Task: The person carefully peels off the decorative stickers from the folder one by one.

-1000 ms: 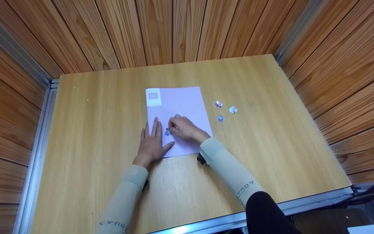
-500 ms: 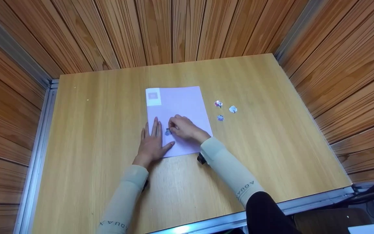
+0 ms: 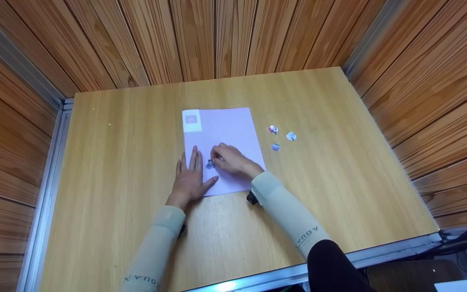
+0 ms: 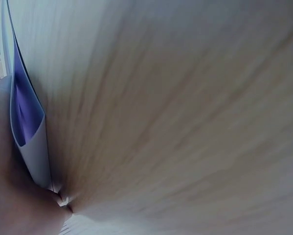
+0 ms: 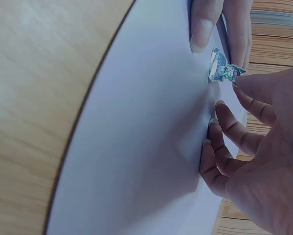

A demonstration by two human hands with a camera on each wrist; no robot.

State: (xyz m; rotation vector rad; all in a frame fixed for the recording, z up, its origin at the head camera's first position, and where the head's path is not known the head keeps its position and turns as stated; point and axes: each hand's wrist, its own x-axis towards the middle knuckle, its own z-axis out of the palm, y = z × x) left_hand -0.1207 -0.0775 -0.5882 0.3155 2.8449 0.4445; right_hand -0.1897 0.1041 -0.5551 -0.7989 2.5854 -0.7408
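Observation:
A small cartoon-character sticker (image 5: 218, 66) is pinched at one end between the thumb and a finger of my right hand (image 3: 230, 159), just above or against the lilac folder (image 3: 227, 127). The other fingertips (image 5: 222, 108) of that hand rest on the folder, as the right wrist view shows. My left hand (image 3: 189, 181) lies with straight, spread fingers on the folder's lower left edge, to the left of the sticker. In the left wrist view the folder's layers (image 4: 29, 112) gape a little at the near edge.
Three small stickers lie right of the folder: a pinkish one (image 3: 273, 129), a pale one (image 3: 291, 136) and a bluish one (image 3: 275, 147). A white label (image 3: 192, 126) sits on the folder's upper left corner. Wood-panelled walls (image 3: 233, 38) surround the wooden table (image 3: 136, 142).

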